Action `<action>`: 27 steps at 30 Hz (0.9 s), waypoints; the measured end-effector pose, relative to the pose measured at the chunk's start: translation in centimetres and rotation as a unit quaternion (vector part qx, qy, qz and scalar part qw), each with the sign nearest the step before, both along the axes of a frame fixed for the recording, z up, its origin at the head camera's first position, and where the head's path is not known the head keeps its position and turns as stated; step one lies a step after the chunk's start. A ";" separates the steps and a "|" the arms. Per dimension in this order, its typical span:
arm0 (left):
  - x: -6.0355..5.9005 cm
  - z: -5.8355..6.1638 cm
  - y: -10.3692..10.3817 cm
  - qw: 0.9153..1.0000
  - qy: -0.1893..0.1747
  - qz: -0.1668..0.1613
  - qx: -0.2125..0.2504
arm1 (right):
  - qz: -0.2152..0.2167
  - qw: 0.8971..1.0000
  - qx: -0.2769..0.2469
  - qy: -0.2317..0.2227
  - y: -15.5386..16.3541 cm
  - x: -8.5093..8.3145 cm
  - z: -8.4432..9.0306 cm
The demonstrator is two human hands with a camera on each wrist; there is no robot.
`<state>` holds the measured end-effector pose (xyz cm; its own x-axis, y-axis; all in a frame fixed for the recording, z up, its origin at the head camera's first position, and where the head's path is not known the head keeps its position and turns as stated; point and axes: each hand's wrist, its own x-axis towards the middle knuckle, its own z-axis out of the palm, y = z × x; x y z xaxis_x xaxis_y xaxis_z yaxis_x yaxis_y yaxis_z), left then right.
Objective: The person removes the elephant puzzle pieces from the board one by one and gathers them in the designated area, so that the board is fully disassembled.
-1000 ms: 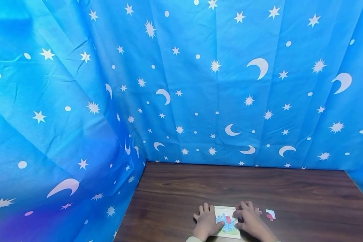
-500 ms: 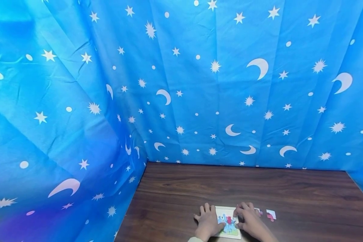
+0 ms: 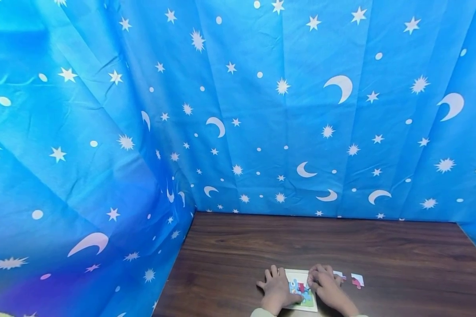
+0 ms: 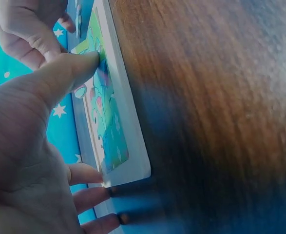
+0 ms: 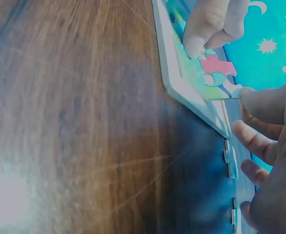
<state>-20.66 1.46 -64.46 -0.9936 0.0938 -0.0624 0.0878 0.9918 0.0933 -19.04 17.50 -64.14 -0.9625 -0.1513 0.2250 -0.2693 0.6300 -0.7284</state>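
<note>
Left hand (image 3: 277, 291) at the left edge of one framed puzzle (image 4: 135, 170), fingers spread, thumb on its picture. Right hand (image 3: 328, 288) pinches one piece (image 5: 230, 89) at the right edge. Puzzle lies between both, partly covered. Two loose pieces (image 3: 358, 280) farther right on desk (image 3: 238, 246). Starry blue cloth (image 3: 262, 105) far and left.

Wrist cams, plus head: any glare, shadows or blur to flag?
Right wrist: white glare spot at lower left on the table; left wrist: dark streaks, shadows or reflections, beyond the fingers of the left hand, wood grain soft; head: purple cast at lower left on the cloth, puzzle small, its print hard to read.
</note>
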 end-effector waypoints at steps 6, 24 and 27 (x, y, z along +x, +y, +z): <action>0.1 0.2 0.2 1.000 -0.012 0.006 0.014 | -0.013 1.000 -0.009 0.018 0.4 -0.2 0.0; -0.9 -0.2 -2.6 0.994 -0.073 -0.077 0.018 | -0.039 0.999 -0.005 0.021 3.5 0.6 1.8; -1.0 0.2 -3.3 0.990 -0.097 -0.099 0.034 | -0.053 0.998 0.011 0.010 4.4 0.7 1.8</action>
